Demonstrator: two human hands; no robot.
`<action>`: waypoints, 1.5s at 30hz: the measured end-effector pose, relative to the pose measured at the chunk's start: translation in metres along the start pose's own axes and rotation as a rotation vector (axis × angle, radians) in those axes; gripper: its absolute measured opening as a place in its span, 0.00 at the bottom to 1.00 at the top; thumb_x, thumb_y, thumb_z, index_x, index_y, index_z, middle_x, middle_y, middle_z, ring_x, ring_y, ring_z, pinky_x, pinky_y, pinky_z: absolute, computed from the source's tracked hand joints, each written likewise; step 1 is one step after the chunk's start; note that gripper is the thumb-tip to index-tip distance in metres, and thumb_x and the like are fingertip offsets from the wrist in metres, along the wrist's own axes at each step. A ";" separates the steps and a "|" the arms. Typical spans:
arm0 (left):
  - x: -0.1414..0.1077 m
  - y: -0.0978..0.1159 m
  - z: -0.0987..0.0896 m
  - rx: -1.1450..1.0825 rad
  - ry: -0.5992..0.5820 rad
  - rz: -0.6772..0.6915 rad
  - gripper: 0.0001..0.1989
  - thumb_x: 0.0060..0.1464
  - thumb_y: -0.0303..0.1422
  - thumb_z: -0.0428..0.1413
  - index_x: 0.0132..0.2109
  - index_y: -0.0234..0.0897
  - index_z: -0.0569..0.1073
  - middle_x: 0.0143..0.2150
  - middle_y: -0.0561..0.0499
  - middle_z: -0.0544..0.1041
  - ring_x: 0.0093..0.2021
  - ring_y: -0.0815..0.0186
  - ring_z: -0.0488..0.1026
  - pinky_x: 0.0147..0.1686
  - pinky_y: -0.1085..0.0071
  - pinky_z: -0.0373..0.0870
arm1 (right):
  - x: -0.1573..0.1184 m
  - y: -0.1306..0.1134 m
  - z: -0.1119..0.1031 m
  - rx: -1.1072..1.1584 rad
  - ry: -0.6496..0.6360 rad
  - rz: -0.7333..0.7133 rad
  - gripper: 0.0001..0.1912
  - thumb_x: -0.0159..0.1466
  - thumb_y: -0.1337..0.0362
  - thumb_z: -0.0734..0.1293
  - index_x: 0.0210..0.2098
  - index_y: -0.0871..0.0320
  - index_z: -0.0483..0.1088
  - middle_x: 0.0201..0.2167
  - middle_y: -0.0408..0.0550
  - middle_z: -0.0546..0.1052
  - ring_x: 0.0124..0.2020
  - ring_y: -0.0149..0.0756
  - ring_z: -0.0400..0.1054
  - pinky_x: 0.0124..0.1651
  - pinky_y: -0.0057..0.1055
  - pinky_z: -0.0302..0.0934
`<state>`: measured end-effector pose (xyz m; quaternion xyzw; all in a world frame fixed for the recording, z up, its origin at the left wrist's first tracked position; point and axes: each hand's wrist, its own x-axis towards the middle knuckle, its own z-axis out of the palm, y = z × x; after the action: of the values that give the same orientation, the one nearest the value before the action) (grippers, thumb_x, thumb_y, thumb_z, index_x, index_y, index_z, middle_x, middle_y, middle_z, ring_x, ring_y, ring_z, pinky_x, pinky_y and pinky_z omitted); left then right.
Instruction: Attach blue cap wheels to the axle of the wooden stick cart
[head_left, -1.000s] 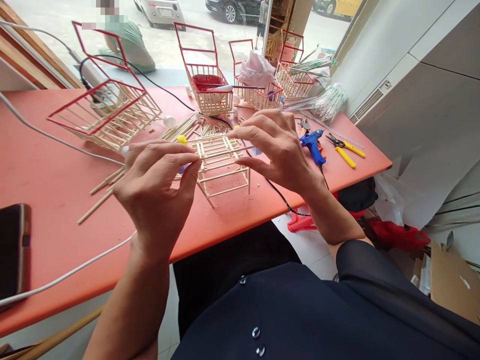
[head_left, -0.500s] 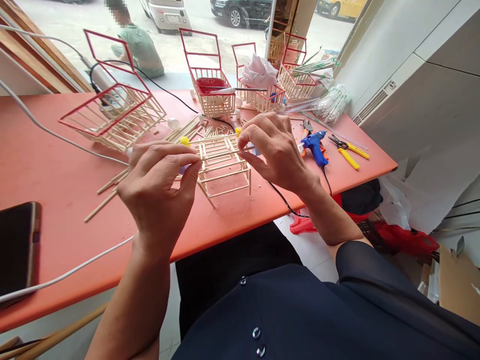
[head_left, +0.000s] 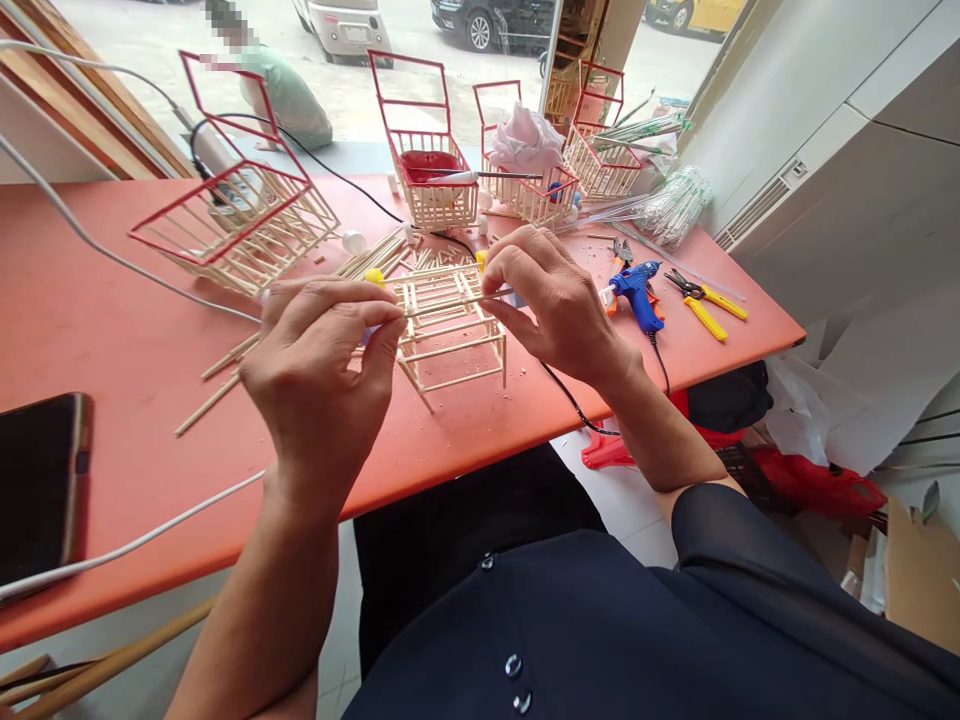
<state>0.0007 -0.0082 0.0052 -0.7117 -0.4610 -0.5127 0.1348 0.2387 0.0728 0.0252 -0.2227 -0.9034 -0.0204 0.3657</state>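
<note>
Since my R hand (head_left: pixel 551 290) went from spread thumb & fingers a sec ago to a close pinch, the thin stick (head_left: pixel 450 305) now has support from both sides, so I'd judge it steadier for handling. My L hand (head_left: pixel 330 350) has its other part nipped between thumb and fingertips, no gap visible on my feed. It's held over the stick frame (head_left: pixel 454 348), on the red table (head_left: pixel 172 470). Frame's pale wood, straight rods, boxy w/ thin legs (joints too small to judge). Smooth tabletop's crumb-specked; blue plastic glue gun (head_left: pixel 639 292) lies to the R.
</note>
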 end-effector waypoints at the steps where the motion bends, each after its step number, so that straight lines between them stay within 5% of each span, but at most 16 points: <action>1: 0.000 0.000 0.000 0.006 -0.002 0.001 0.03 0.64 0.27 0.64 0.41 0.39 0.80 0.44 0.49 0.86 0.47 0.59 0.83 0.53 0.56 0.78 | 0.000 0.000 0.000 0.004 0.007 -0.009 0.02 0.77 0.65 0.62 0.46 0.55 0.66 0.48 0.47 0.71 0.56 0.41 0.70 0.68 0.60 0.65; 8: 0.000 0.001 -0.004 0.035 -0.021 0.009 0.02 0.64 0.27 0.64 0.41 0.38 0.80 0.44 0.48 0.86 0.47 0.57 0.82 0.55 0.53 0.78 | 0.000 0.001 0.003 0.027 0.037 -0.030 0.02 0.77 0.66 0.62 0.45 0.56 0.66 0.46 0.46 0.71 0.52 0.38 0.69 0.62 0.52 0.70; 14: -0.001 0.004 -0.007 0.062 -0.036 -0.009 0.03 0.63 0.27 0.64 0.44 0.38 0.80 0.45 0.49 0.86 0.49 0.57 0.83 0.55 0.55 0.79 | 0.001 0.001 0.003 0.093 0.012 0.008 0.02 0.77 0.65 0.63 0.45 0.56 0.66 0.46 0.46 0.70 0.53 0.38 0.69 0.68 0.57 0.65; 21: -0.004 0.000 -0.007 0.093 -0.035 0.032 0.15 0.61 0.27 0.65 0.54 0.42 0.79 0.48 0.51 0.86 0.53 0.58 0.83 0.57 0.58 0.78 | 0.002 -0.002 0.001 0.066 0.000 0.039 0.05 0.78 0.64 0.62 0.45 0.57 0.67 0.45 0.47 0.71 0.52 0.37 0.70 0.67 0.53 0.67; 38: -0.005 -0.003 -0.003 0.000 0.045 0.069 0.17 0.59 0.21 0.66 0.51 0.46 0.83 0.47 0.50 0.86 0.49 0.57 0.84 0.56 0.54 0.79 | 0.002 0.001 0.005 0.066 -0.024 0.070 0.06 0.77 0.64 0.61 0.44 0.56 0.68 0.43 0.47 0.71 0.51 0.40 0.70 0.61 0.51 0.69; 45: -0.005 -0.002 -0.004 -0.004 0.040 0.065 0.17 0.59 0.22 0.65 0.51 0.47 0.83 0.46 0.50 0.86 0.49 0.56 0.83 0.55 0.52 0.79 | 0.000 -0.003 0.006 0.085 -0.009 0.054 0.08 0.79 0.63 0.60 0.55 0.55 0.66 0.46 0.45 0.73 0.49 0.35 0.72 0.58 0.44 0.72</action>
<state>-0.0032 -0.0122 0.0023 -0.7162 -0.4340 -0.5230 0.1588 0.2340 0.0714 0.0211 -0.2314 -0.8988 0.0288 0.3711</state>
